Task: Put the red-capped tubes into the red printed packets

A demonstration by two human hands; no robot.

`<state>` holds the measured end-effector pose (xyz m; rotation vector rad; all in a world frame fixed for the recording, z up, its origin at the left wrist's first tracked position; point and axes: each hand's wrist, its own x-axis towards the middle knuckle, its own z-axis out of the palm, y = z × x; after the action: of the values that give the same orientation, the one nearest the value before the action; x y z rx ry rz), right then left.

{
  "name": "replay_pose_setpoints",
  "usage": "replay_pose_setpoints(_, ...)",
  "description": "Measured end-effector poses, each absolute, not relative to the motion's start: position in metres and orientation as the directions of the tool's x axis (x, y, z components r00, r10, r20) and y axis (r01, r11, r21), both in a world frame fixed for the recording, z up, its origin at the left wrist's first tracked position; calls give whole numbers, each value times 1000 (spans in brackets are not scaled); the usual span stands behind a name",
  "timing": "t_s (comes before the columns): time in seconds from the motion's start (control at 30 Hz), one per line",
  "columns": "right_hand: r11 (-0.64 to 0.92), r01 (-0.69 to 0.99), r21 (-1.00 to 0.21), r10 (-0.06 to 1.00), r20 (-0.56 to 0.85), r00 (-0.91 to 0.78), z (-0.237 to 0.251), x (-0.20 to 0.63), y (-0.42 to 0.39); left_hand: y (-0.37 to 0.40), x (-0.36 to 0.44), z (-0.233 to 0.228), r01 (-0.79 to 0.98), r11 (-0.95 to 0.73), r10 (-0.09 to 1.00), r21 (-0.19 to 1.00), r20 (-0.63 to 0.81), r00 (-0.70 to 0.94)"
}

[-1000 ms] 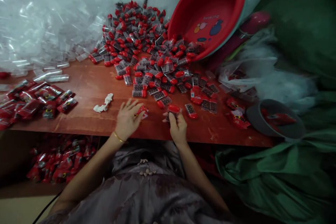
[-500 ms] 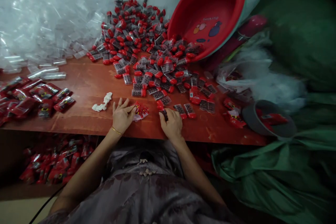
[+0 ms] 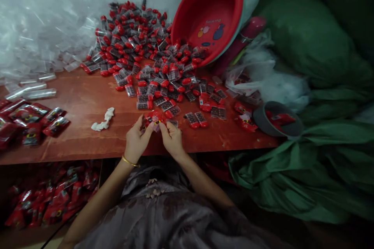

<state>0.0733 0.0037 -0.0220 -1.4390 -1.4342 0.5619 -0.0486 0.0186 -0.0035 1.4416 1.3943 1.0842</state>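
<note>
I had the left hand [image 3: 136, 140] and the right hand [image 3: 171, 138] drawn together at the near edge of the bench [image 3: 87, 101], and both were pinched on one small red packet [image 3: 154, 118], fingertips on its opposite sides, so it sat lifted just off the wood between them. I judged the packet to be very light and soft, a thin glossy film that would crumple and slide under a loose grip; the firmer place to hold it looked like the sealed edges, not the slack middle. Whether one of the little capped pieces was already inside it I could not tell.

Just beyond my right fingers lay loose clear tubes with red caps [image 3: 196, 119], small, rigid and probably smooth enough to roll or skid, best taken across the body near the cap. Behind them the big heap of the same tubes [image 3: 140, 46] spilled from a tipped red basin [image 3: 209, 15]. A scrap of white tissue [image 3: 103, 120] lay left of my left hand. Further left sat filled red packets [image 3: 35, 118], and behind them a drift of empty clear sleeves [image 3: 37, 27]. To the right a grey bowl [image 3: 277, 118] held red pieces, resting against green cloth [image 3: 306, 163].
</note>
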Motion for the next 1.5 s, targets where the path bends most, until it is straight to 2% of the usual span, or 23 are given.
replay_pose_setpoints(0.03,200,491,-848,927,325,185,-23,75,2,17,-48,-3,122,83,995,989,-89,46)
replay_pose_setpoints(0.1,218,536,-816,921,354,164,-24,76,-3,11,-45,-1,-127,284,957,951,-272,102)
replay_pose_setpoints(0.23,242,614,-751,902,408,143,-29,71,-13,-2,-40,5,-382,476,872,792,-483,86)
replay_pose_setpoints(0.3,275,635,-722,900,426,95,-30,69,-17,-5,-40,6,-434,496,851,752,-520,71)
replay_pose_setpoints(0.43,329,700,-633,900,436,-28,-27,80,-14,-2,-51,3,-459,457,854,762,-520,-12)
replay_pose_setpoints(0.6,65,930,-362,958,282,43,-33,121,0,10,-58,6,-459,516,831,724,-554,61)
replay_pose_setpoints(0.73,60,959,-277,980,201,-3,-48,138,1,14,-53,11,-462,555,817,692,-559,144)
replay_pose_setpoints(0.87,63,938,-342,975,221,15,-51,141,-8,15,-52,11,-451,559,814,696,-563,141)
replay_pose_setpoints(1.0,155,759,-632,968,250,10,-33,141,-27,14,-56,8,-432,544,822,719,-560,104)
replay_pose_setpoints(1.07,246,662,-708,953,302,-31,-20,139,-38,13,-56,8,-412,528,835,743,-543,90)
replay_pose_setpoints(1.17,332,634,-698,929,359,-92,-3,135,-49,12,-52,10,-393,514,848,763,-522,95)
replay_pose_setpoints(1.3,367,626,-688,922,356,-150,4,130,-48,11,-46,15,-391,492,864,778,-490,113)
replay_pose_setpoints(1.5,322,635,-702,928,368,-64,-5,125,-42,9,-48,16,-317,410,911,855,-403,92)
